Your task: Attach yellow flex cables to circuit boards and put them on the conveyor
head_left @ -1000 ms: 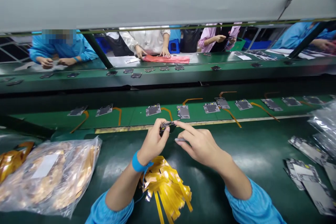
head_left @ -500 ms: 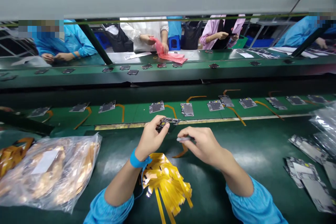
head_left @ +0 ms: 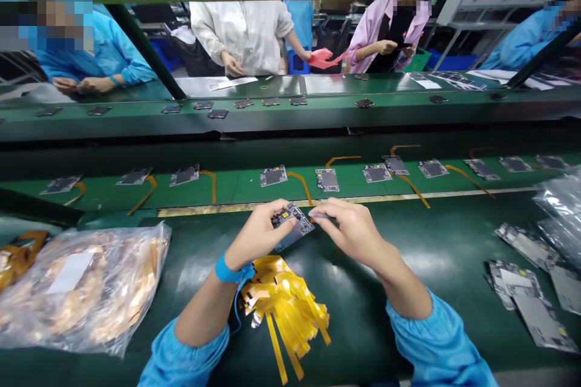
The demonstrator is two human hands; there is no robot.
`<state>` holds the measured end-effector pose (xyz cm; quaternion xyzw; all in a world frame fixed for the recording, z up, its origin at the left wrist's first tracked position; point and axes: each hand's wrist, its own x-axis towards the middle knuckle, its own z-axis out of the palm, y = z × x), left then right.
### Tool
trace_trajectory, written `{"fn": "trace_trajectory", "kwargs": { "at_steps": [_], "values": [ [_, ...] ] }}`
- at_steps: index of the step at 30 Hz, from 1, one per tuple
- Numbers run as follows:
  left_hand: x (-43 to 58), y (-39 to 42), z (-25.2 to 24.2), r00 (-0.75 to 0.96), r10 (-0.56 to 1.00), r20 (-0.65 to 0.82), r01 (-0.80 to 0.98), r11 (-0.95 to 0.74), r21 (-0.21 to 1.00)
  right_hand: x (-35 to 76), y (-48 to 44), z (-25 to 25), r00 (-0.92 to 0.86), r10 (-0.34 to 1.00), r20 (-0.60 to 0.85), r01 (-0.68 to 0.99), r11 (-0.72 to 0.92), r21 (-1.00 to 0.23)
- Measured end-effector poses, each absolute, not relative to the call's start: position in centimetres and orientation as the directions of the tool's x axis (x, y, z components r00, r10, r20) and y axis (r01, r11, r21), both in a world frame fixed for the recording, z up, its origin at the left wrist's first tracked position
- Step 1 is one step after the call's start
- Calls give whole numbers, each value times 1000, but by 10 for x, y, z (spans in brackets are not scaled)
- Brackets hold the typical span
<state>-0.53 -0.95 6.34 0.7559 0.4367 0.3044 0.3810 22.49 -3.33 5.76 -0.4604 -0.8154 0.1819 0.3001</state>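
My left hand [head_left: 261, 233], with a blue strap at its wrist, is closed on a circuit board [head_left: 294, 228]. The board is tilted, with small chips, a yellow label and a grey plate showing. Just right of it, my right hand [head_left: 349, 227] pinches the greyish end of an orange flex cable [head_left: 318, 215]. That end is close to the board's right edge; whether they touch I cannot tell. The rest of the cable is mostly hidden by the hand. Below my left hand a fanned pile of yellow flex cables [head_left: 290, 308] lies on the green table [head_left: 363, 326].
A clear bag of copper-coloured strips [head_left: 86, 296] lies at left. Stacked boards [head_left: 540, 314] and clear plastic [head_left: 563, 205] are at right. Ahead runs a green belt [head_left: 236, 184] with several boards, many with cables. Several people work across a farther line [head_left: 158, 124].
The board in my left hand has turned to show its face. My right hand has brought the cable end up to its edge. Across the line, a person's hand moved the pink plastic right.
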Motion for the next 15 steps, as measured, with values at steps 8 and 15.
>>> {"fn": "trace_trajectory", "kwargs": {
  "at_steps": [8, 15],
  "values": [
    [-5, -9, 62, 459, 881, 115, 455, -344, 822, 225, -32, 56, -435, 854, 287, 665, 519, -536],
    [-5, -9, 60, 472, 878, 75, 479, -326, 815, 228, -33, 58, -495, 831, 254, 641, 546, -539]
  ]
}}
